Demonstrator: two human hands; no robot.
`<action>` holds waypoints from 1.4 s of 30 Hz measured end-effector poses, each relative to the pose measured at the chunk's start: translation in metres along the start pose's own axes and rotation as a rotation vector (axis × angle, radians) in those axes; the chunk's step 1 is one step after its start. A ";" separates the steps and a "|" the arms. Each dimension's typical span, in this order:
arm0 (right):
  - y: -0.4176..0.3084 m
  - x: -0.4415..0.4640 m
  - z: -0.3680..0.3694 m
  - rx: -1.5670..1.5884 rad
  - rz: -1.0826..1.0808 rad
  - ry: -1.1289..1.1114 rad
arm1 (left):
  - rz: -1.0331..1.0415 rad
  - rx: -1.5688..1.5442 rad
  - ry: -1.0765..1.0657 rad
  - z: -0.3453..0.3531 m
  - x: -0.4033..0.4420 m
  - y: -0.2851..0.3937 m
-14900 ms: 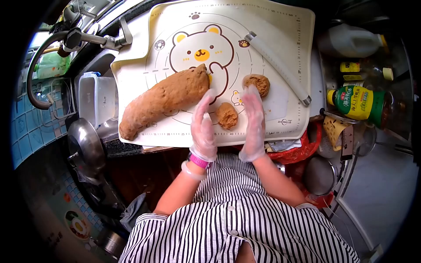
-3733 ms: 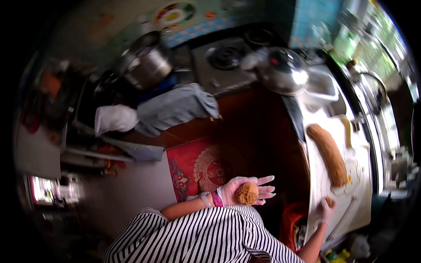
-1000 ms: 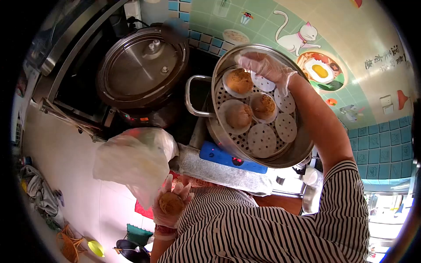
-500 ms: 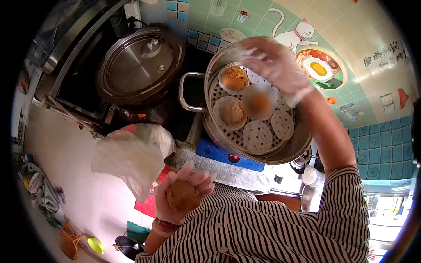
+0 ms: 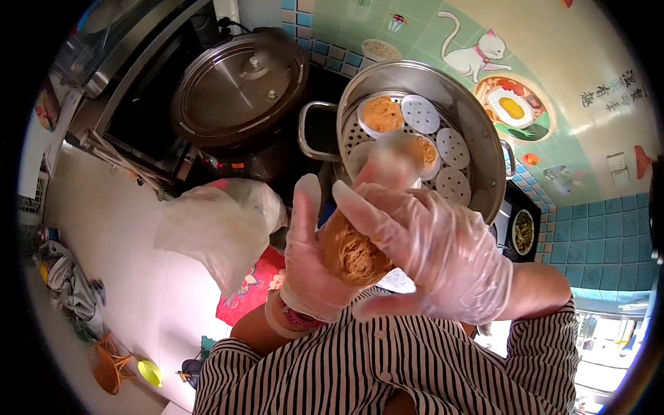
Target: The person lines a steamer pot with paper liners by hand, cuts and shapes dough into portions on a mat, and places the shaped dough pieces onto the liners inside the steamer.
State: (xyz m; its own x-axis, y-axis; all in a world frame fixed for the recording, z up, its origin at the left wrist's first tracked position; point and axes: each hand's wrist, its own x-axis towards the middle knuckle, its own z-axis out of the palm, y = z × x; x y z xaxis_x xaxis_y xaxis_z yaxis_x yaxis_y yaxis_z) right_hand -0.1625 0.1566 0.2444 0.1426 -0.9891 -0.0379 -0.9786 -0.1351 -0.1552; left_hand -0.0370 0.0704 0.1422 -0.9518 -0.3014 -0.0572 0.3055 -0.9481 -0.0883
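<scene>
My left hand (image 5: 309,264), in a clear plastic glove, holds a brown ball of dough (image 5: 354,257) against its palm in front of my chest. From the other side my right hand (image 5: 446,259), gloved too, has its fingers over the dough's edge, with its thumb held apart below. Just beyond the hands stands a steel steamer pot (image 5: 489,166) with a perforated rack. On the rack are round perforated paper liners (image 5: 420,114), some bare. One brown dough ball (image 5: 382,114) sits at the upper left, and another (image 5: 425,152) lies near the middle, partly covered by a blurred patch.
A lidded dark cooker (image 5: 238,90) stands left of the steamer. A translucent plastic bag (image 5: 218,225) hangs or lies below it. At the right, a dish of chopped green food (image 5: 523,232) sits near the tiled wall (image 5: 595,238).
My right hand has come down from over the steamer to the dough. My left hand has risen and moved right with the ball in it. The view has shifted slightly.
</scene>
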 end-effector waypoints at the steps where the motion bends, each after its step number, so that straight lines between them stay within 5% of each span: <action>1: -0.001 0.001 0.004 0.022 0.021 0.033 | -0.009 0.009 -0.089 -0.002 0.002 -0.002; 6: 0.002 0.004 0.005 0.191 0.151 0.009 | -0.004 -0.006 -0.215 -0.007 0.009 -0.008; 13: 0.026 -0.004 0.017 0.398 -0.002 0.107 | 0.058 -0.084 -0.166 0.001 0.008 -0.016; 16: 0.041 -0.005 0.019 0.714 -0.087 0.220 | 0.174 0.353 -0.093 -0.011 0.010 -0.018; 19: 0.064 -0.014 0.017 1.523 0.177 -0.059 | 0.146 0.427 -0.097 -0.009 0.010 -0.013; 25: 0.081 -0.012 0.027 1.504 0.216 -0.148 | 0.265 0.712 -0.071 -0.007 0.024 -0.017; 28: 0.066 0.000 0.034 1.534 0.199 -0.094 | 0.487 1.111 -0.048 -0.008 0.034 -0.018; 32: 0.062 0.006 0.038 1.470 0.148 -0.083 | 1.274 1.827 -0.323 -0.022 0.063 0.007; 35: 0.064 0.005 0.035 1.876 0.430 -0.237 | 1.442 1.939 -0.145 -0.008 0.057 0.010; 40: 0.093 0.004 0.045 1.905 0.411 -0.403 | 1.768 1.729 -0.130 -0.006 0.054 0.025; 42: 0.114 0.006 0.030 1.718 0.416 -0.323 | 1.710 1.503 -0.042 0.007 0.043 0.024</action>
State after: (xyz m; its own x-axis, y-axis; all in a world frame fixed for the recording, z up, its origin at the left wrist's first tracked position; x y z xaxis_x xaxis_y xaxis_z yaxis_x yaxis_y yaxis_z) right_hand -0.2683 0.1368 0.1971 0.1791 -0.8606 -0.4767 0.2490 0.5084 -0.8244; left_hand -0.0706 0.0345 0.1448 0.0790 -0.6281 0.7741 0.3513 0.7442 0.5681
